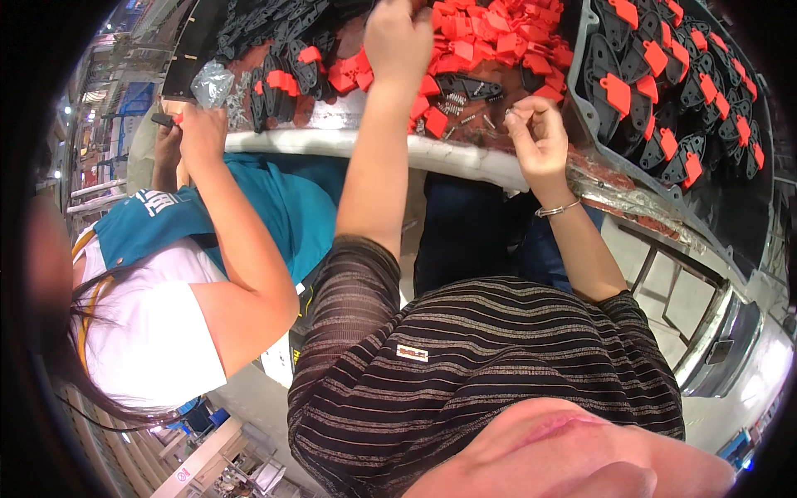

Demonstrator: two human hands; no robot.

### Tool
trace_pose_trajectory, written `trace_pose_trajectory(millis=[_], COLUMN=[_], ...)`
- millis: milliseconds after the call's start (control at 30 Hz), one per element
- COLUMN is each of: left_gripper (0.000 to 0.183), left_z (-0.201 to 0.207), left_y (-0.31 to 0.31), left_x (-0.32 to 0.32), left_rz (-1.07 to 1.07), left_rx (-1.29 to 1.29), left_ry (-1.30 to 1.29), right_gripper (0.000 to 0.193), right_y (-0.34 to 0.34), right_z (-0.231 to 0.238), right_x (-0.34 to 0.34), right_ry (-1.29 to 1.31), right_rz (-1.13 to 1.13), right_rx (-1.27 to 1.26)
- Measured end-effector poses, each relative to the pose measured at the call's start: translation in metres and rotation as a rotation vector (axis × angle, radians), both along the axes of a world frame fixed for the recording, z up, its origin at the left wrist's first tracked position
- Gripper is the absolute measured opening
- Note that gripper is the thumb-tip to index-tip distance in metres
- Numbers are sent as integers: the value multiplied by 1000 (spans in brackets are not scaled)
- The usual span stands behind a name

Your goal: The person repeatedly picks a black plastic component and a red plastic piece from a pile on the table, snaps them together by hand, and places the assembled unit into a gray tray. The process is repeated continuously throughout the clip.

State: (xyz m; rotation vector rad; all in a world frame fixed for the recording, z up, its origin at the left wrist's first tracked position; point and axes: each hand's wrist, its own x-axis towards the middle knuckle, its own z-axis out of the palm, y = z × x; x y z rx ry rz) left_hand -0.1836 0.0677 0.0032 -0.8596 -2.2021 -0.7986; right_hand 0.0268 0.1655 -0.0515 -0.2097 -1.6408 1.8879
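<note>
At the far edge of the head view my left hand [401, 43] is held over the heaped parts, its fingers curled and partly out of sight. Whatever it holds is hidden. Close to the table's near edge my right hand [540, 139] pinches thumb and forefinger together on something too small to make out. Between the hands lie small metal springs [453, 104] and thin pins [490, 122]. Beside them rests a flat black plastic part [470, 86] with holes. A heap of red plastic tabs [490, 37] spreads just beyond.
Black parts fitted with red tabs fill a large dark tray [591, 116] on the right. More black parts [278, 37] lie at the far left, near a clear plastic bag [212, 83]. A co-worker in a teal apron [278, 207] works at my left. A white padded edge [465, 156] borders the table.
</note>
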Motion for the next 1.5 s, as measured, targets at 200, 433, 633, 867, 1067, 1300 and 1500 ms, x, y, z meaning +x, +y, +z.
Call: trace_pose_trajectory(millis=[200, 433, 633, 867, 1067, 1300, 1500], left_gripper=[29, 28, 23, 27, 28, 28, 28], left_z=[-13, 33, 16, 15, 18, 16, 13], left_y=[39, 6, -45, -82, -95, -100, -103], left_x=[-83, -11, 91, 170, 180, 186, 188], left_rz=[84, -77, -644, -657, -705, -698, -687], left_rx=[-213, 95, 705, 821, 848, 867, 860], left_ry=[-152, -738, -1157, -1315, -1359, -1327, -1312], right_gripper=[15, 15, 14, 15, 16, 15, 13], right_y=[5, 2, 2, -26, -29, -32, -37], right_z=[-6, 1, 9, 63, 69, 74, 81], right_x=[-3, -1, 2, 21, 33, 37, 39], right_ry=[-21, -36, -71, -121, -151, -192, -236], right_rz=[97, 127, 111, 302, 365, 400, 390], right_rx=[-74, -133, -101, 107, 137, 168, 273])
